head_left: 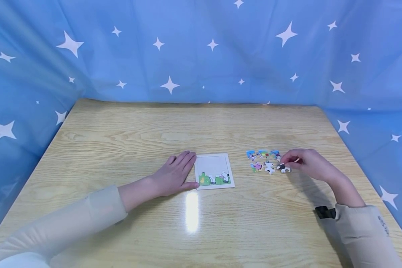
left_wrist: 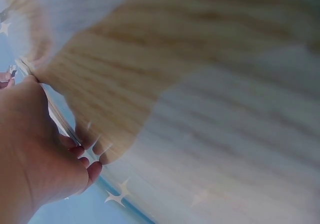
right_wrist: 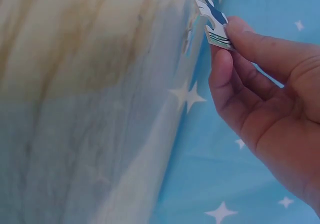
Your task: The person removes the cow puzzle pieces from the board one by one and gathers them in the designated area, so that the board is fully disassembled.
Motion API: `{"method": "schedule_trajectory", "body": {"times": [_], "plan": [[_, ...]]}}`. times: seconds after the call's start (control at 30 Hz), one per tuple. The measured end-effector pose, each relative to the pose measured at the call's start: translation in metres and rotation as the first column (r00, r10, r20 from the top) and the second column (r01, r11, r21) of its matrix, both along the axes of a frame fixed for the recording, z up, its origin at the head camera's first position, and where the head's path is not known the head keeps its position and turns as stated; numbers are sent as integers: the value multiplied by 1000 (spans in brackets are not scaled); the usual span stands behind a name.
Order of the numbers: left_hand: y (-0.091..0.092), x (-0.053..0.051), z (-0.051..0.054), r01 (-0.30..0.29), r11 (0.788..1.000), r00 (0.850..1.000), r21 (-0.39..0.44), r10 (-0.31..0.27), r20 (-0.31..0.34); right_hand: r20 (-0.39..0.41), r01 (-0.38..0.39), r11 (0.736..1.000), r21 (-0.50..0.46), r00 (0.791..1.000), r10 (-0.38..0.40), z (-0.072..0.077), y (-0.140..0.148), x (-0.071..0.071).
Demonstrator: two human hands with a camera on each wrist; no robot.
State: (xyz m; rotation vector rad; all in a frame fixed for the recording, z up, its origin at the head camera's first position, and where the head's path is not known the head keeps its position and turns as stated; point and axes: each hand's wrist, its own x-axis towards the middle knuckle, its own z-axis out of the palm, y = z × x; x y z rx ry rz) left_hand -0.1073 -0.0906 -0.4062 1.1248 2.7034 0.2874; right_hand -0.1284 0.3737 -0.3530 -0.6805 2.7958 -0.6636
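A square puzzle board (head_left: 211,163) lies on the table, with joined pieces (head_left: 217,178) along its near edge showing a duck and white legs on green. My left hand (head_left: 176,173) lies flat beside the board, fingers and thumb touching its left edge; the left wrist view shows the hand (left_wrist: 45,144) at that edge. To the right of the board, my right hand (head_left: 309,163) pinches a black-and-white puzzle piece (head_left: 283,168) between thumb and fingers. In the right wrist view the piece (right_wrist: 216,23) is tilted in the fingertips of the hand (right_wrist: 270,93).
Several loose pieces lie right of the board: a blue one (head_left: 251,155), a pink one (head_left: 257,166) and a white one with black spots (head_left: 269,167) among them. A blue curtain (head_left: 194,48) with white stars stands behind the wooden table (head_left: 147,130) and along its sides.
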Motion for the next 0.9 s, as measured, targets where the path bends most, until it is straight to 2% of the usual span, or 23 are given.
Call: {"method": "schedule_trajectory", "body": {"times": [0.47,0.9], "plan": [[1,0,1,-3,1000,1000,7,3,23,14,4,999,-37,1000,-4,-11,4,-3],[-1,-1,-1,8,1000,1000,15,-8,5,10,-15,1000,-3,1000,15,-14,1,-8]]}}
